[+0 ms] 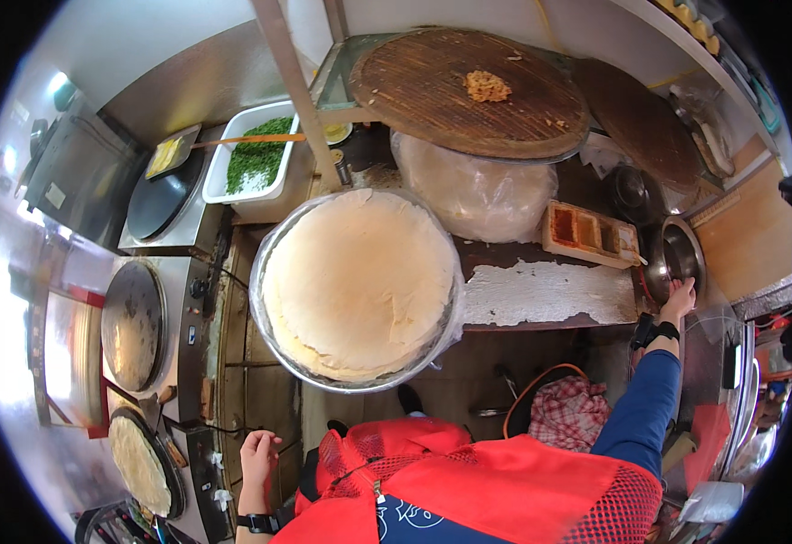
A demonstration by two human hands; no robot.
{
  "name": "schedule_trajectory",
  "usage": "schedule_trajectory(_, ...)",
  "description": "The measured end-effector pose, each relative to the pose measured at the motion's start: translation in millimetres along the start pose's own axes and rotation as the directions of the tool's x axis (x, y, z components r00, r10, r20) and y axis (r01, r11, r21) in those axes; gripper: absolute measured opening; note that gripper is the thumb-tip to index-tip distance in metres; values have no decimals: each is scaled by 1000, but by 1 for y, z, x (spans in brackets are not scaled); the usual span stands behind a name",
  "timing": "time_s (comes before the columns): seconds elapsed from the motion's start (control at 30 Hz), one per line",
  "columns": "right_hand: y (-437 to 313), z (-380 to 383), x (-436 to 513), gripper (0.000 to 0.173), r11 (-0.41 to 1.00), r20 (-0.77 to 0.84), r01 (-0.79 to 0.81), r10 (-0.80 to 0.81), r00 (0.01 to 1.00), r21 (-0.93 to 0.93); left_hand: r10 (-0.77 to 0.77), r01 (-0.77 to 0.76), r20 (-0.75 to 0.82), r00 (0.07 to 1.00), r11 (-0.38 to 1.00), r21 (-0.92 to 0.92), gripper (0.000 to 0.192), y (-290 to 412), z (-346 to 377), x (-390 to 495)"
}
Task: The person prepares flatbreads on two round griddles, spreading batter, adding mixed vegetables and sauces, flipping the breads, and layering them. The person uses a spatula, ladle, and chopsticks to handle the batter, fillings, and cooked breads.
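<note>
My right hand reaches out at the far right, at the near rim of a steel bowl; whether the fingers grip the rim is not plain. Low on the left, my left hand is raised with bent fingers, and no object shows in it. Before me stands a big round pan lined with plastic film, stacked with pale round flatbreads. A long seasoning box with several compartments, one of red sauce, lies left of the bowl.
Round griddles line the left side, the nearest carrying a flatbread. A white tub of chopped greens stands behind them. At the back, a round wooden board holds brown crumbs above a plastic-covered stack. A checked cloth lies below the counter.
</note>
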State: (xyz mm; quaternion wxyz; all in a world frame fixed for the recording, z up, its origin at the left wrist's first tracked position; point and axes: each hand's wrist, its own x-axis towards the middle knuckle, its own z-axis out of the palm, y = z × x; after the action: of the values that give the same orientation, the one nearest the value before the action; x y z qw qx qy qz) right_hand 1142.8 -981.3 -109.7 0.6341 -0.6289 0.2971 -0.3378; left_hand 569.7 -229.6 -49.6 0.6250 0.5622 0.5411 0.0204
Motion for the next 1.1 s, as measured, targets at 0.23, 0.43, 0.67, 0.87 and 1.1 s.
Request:
schedule_trajectory(0.23, 25, 58, -57, 36, 947, 320, -47, -60, 945, 317, -4, 2, -31, 1000, 998, -64, 14, -27, -17, -10)
schedule_trajectory(0.43, -15, 213, -340, 34, 997, 821, 82, -51, 569, 6, 77, -48, -310, 948, 994, 99, 22, -83, -63, -20)
schedule_trajectory(0.67, -102, 228, -802, 22, 919, 759, 205, -137, -636, 337, 577, 23, -651, 494, 739, 673, 37, -85, -171, -16)
schedule_trajectory(0.87, -84, 180, -1074, 42, 553, 351, 133, -309, -884, 823, 397, 339, -636, 662, 598, 726, 46, -63, -258, 54)
schedule_trajectory(1.1, -83, 167, -1151, 31, 706, 390, 303, 41, -920, 641, 249, 209, -563, 788, 751, 626, 35, -71, -295, 51)
